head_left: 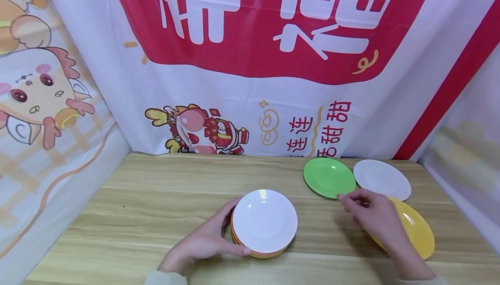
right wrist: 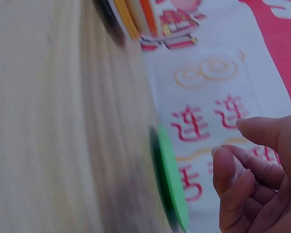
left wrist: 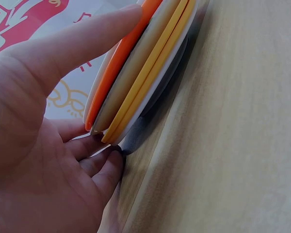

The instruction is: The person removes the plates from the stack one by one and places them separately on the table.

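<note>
A stack of several plates point(head_left: 264, 220), white on top with orange and yellow rims below, sits on the wooden table point(head_left: 156, 198) near the front middle. My left hand point(head_left: 228, 230) grips its left edge. In the left wrist view the thumb lies over the stack's point(left wrist: 136, 82) rim and the fingers point(left wrist: 104, 162) curl under it. My right hand point(head_left: 347, 202) hovers loosely curled and holds nothing, above a yellow plate point(head_left: 419, 233). Its fingertips are just short of the near rim of a green plate point(head_left: 329, 177). The right wrist view shows that hand point(right wrist: 242, 160) beside the green plate's edge point(right wrist: 172, 179).
A single white plate point(head_left: 382, 179) lies at the back right, touching the green one. Printed cloth banners point(head_left: 250, 81) wall in the table at the back and on both sides. Bare wood stretches across the table's left half.
</note>
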The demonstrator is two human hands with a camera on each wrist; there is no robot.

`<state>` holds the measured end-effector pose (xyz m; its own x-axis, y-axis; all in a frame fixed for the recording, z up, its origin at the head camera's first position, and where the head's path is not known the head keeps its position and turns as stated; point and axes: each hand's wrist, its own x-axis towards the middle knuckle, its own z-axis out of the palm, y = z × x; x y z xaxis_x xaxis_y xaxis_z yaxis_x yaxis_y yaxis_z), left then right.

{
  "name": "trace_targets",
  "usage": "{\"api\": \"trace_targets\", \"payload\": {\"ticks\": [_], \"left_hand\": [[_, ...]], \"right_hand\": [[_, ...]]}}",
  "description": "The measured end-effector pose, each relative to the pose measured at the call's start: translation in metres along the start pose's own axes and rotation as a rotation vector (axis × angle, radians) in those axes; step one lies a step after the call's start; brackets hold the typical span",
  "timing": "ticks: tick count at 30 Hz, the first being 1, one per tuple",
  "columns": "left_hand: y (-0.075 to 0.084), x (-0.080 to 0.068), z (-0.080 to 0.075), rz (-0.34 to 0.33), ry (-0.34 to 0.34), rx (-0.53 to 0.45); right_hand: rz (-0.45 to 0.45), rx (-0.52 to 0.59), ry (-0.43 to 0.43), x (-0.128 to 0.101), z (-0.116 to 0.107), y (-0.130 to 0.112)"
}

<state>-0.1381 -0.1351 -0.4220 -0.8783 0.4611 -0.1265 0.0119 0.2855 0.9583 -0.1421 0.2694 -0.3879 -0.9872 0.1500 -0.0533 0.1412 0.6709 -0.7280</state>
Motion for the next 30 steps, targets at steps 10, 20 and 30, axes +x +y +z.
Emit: {"api": "trace_targets", "payload": {"ticks": [10, 20, 30], "left_hand": [[0.000, -0.001, 0.000, -0.015, 0.010, 0.007], [0.000, -0.001, -0.001, -0.019, 0.018, 0.030], [-0.002, 0.000, 0.001, 0.001, 0.003, 0.012]], "right_hand": [[0.035, 0.210, -0.045, -0.021, 0.058, -0.031], [0.043, 0.296, -0.043, -0.024, 0.083, -0.047], [0.028, 0.308, -0.081, -0.029, 0.095, -0.051]]}}
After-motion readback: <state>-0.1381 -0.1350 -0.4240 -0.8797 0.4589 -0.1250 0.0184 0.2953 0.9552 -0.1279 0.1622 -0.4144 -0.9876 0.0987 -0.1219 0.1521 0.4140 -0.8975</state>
